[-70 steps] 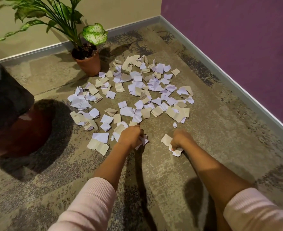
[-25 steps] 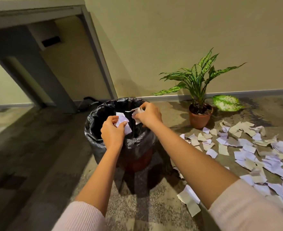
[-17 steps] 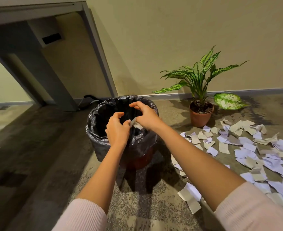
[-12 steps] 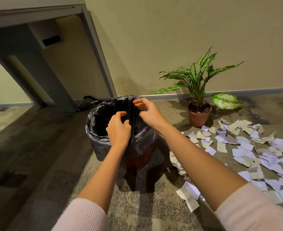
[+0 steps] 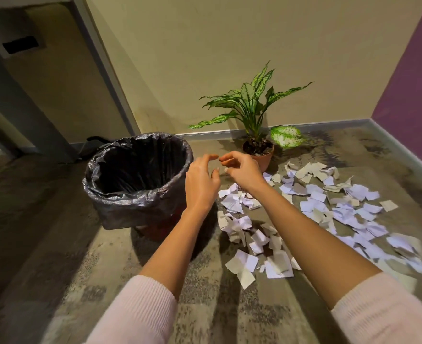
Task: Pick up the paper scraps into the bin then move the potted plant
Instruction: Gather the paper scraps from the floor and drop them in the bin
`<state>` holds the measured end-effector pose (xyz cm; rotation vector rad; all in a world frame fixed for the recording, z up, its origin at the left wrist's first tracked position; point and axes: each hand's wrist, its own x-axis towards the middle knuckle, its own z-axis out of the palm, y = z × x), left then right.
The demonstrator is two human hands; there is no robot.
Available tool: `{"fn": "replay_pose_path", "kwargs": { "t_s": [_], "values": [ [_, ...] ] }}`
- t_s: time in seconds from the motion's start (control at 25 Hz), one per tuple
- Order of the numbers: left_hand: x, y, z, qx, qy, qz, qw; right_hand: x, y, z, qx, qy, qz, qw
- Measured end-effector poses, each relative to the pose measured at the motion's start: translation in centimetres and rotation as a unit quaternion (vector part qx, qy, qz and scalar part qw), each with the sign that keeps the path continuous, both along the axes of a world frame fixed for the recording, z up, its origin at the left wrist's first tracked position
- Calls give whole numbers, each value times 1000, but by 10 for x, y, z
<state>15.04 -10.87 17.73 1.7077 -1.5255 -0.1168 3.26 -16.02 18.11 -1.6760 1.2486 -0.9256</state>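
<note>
A bin (image 5: 120, 197) lined with a black bag stands on the carpet at the left. Several white and beige paper scraps (image 5: 314, 204) lie spread over the floor to its right. A potted plant (image 5: 259, 155) in a terracotta pot stands behind the scraps, near the wall. My left hand (image 5: 201, 181) hovers just right of the bin's rim, fingers apart and empty. My right hand (image 5: 242, 168) is beside it, in front of the pot, fingers loosely curled with nothing in them.
A grey desk leg (image 5: 105, 68) slants down to the floor behind the bin. A beige wall with a skirting board (image 5: 329, 124) runs along the back, and a purple wall (image 5: 413, 90) closes the right side.
Both hands dropped their scraps into the bin, then drew back out of it to the right, empty. The view has swung toward the scraps.
</note>
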Motion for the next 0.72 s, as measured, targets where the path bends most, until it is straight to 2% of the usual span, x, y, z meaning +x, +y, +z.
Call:
{"fn": "replay_pose_path", "kwargs": {
  "t_s": [0.24,0.4,0.52,0.72],
  "values": [
    [-68,16,-75,126,29,-64,990,-94,19,-70,97,75,-44,991],
    [-94,31,-129,254,19,-115,960,-146,41,-124,156,171,-46,972],
    [-106,44,-159,326,-10,-143,934,-173,56,-160,178,269,-24,946],
    [-118,52,-188,365,-73,-145,917,-184,73,-201,156,395,10,905]
  ]
}}
